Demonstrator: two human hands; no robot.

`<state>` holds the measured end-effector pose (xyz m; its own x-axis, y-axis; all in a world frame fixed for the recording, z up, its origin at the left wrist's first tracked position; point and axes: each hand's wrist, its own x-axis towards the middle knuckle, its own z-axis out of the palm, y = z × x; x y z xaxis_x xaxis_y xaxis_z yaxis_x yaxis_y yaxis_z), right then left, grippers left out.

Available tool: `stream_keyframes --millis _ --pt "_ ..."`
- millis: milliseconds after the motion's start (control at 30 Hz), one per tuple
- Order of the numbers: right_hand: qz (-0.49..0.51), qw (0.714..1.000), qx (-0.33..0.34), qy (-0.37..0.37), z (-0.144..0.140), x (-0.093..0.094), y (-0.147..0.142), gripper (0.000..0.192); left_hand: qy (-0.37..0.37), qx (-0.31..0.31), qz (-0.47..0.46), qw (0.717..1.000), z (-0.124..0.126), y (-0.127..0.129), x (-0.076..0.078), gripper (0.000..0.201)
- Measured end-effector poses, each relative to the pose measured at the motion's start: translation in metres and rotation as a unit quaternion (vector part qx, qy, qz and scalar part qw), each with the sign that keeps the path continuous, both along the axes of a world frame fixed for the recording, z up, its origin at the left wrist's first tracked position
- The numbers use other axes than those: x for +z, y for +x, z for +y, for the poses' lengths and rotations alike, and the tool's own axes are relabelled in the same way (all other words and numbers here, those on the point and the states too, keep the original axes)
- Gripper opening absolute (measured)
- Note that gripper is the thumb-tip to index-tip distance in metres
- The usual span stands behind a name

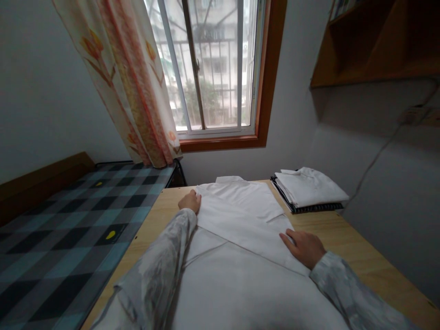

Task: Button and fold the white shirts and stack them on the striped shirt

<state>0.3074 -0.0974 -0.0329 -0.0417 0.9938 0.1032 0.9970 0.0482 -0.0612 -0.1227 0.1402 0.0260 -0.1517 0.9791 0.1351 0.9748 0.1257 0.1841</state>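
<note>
A white collared shirt (pixel 240 270) lies spread on the wooden table, its collar at the far end. One sleeve is folded across the body as a slanting band. My left hand (pixel 190 201) is closed on the shirt's left edge near the shoulder, its fingertips partly hidden. At the right edge, lower down, my right hand (pixel 304 247) grips the cloth, thumb and forefinger close together on the folded sleeve. Both my forearms wear grey patterned sleeves. The shirt's near end runs out of the bottom of the view.
Folded white clothes (pixel 309 187) rest on a black spiral-bound item (pixel 319 208) at the table's back right corner. A checked bed (pixel 85 229) adjoins the wooden table (pixel 364 256) on the left. Behind are a curtain (pixel 134 82) and window (pixel 213 68); a shelf (pixel 371 50) hangs upper right.
</note>
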Motion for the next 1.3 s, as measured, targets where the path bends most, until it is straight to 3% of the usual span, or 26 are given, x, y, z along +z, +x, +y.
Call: stream_keyframes --millis 200,300,367,467,533,600,700,800,967,1133,1300 --pt "0.023 1.0 0.006 0.011 -0.001 0.0 0.001 0.051 0.002 0.072 -0.078 0.994 0.009 -0.009 -0.005 0.029" --pt "0.035 0.999 0.007 0.01 -0.002 0.002 0.001 0.049 0.066 0.055 -0.044 0.995 0.008 -0.005 -0.002 0.024" --pt "0.048 0.999 0.012 0.006 -0.003 0.008 0.001 0.046 0.128 -0.007 0.002 0.992 0.005 0.005 0.001 0.027" --pt "0.052 0.998 0.003 0.017 -0.002 0.022 -0.002 0.041 0.171 -0.174 0.041 0.969 -0.002 0.028 0.001 0.039" --pt "0.052 0.997 0.024 0.054 0.002 0.032 -0.009 0.037 0.15 -0.28 0.055 0.946 -0.005 0.04 -0.005 0.053" --pt "0.061 0.99 0.085 0.093 0.009 0.039 -0.02 0.039 0.099 -0.326 0.064 0.938 -0.005 0.046 -0.016 0.066" --pt "0.088 0.975 0.184 0.089 0.021 0.037 -0.042 0.058 0.016 -0.294 0.052 0.954 0.0 0.043 -0.031 0.076" --pt "0.105 0.968 0.227 0.018 0.032 0.025 -0.059 0.071 -0.02 -0.255 0.044 0.966 0.007 0.034 -0.038 0.083" --pt "0.111 0.968 0.22 -0.054 0.041 0.013 -0.063 0.08 -0.025 -0.206 0.058 0.976 0.014 0.018 -0.035 0.085" --pt "0.109 0.97 0.214 -0.043 0.043 0.007 -0.052 0.078 -0.027 -0.135 0.062 0.989 0.022 0.004 -0.033 0.086" --pt "0.103 0.977 0.186 -0.015 0.041 -0.003 -0.034 0.076 -0.032 -0.103 0.06 0.992 0.03 -0.009 -0.031 0.088"
